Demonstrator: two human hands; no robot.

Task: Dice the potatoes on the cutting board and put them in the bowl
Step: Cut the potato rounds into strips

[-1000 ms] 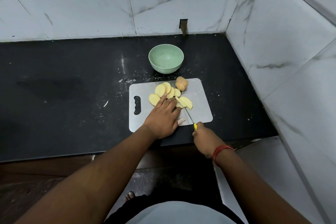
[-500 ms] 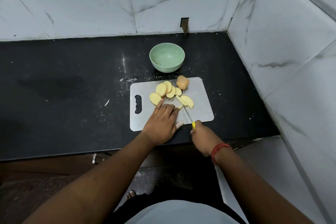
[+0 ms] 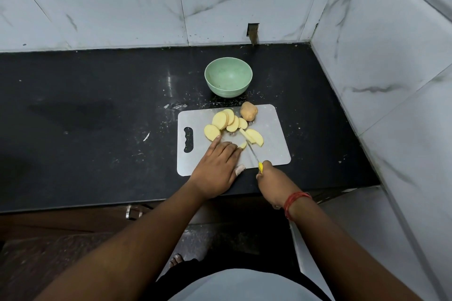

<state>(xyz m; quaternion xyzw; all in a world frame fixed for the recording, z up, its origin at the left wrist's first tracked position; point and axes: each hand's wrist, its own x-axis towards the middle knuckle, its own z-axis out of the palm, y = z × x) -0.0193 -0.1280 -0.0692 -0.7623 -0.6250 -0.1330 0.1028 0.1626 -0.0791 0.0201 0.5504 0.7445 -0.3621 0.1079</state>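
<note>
Yellow slices (image 3: 226,121) fanned mid-board (image 3: 274,151); bowl (image 3: 228,77) just beyond, empty. Our left hand (image 3: 216,170) pins slice, fingers flat. Right hand (image 3: 274,184) wrapped round knife (image 3: 254,156). Risk we judge: blade near our fingertips, slice skids, cut wanders.

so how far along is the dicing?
Done: one potato cut into slices on the cutting board. In hand: right hand grips the knife, left hand steadies a slice. Left: whole potato uncut, bowl empty.
</note>
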